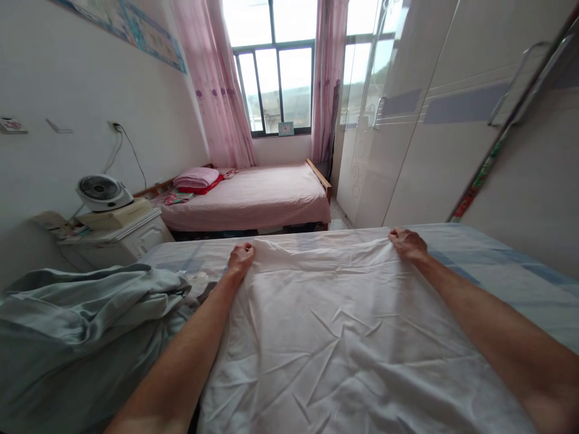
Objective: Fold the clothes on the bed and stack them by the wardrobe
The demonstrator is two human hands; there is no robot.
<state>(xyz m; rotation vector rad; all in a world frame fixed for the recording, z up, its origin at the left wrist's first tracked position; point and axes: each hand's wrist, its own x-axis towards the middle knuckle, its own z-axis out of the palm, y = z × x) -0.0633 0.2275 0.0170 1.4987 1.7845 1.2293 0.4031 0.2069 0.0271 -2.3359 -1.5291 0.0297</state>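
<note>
A white creased sheet (335, 337) lies spread over the near bed, on top of a pale blue bedcover (497, 259). My left hand (240, 258) is closed in a fist on the sheet's far left corner. My right hand (408, 243) grips the far right corner the same way. Both arms stretch forward across the sheet, which is pulled fairly flat between the two hands.
A crumpled grey-green blanket (85, 313) is heaped at the left of the bed. Beyond stand a white bedside cabinet (131, 238) with a small fan (102, 191), a pink bed (257, 196) under the window, and a white wardrobe (429, 120) along the right.
</note>
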